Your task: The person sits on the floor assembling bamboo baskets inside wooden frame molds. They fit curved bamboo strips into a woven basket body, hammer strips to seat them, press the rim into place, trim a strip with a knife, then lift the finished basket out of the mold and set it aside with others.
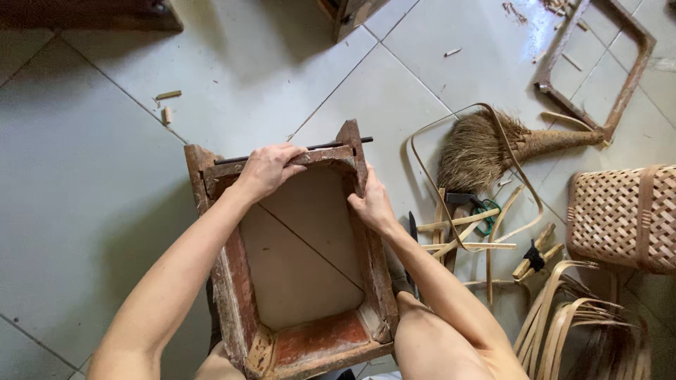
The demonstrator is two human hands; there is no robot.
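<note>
So, the left hand (266, 171) is curled over the far top rail of a worn reddish-brown open wooden frame (232, 281) standing on the pale tiled floor (84, 183), fingers wrapped down onto the rail just beside a thin black metal rod (282, 153) lying along it. The right hand (372, 205) grips the frame's right-hand side near the far corner. Further right: a brown fibre hand broom (486, 151), loose pale bamboo strips (465, 232) and a woven bamboo basket (623, 218).
</note>
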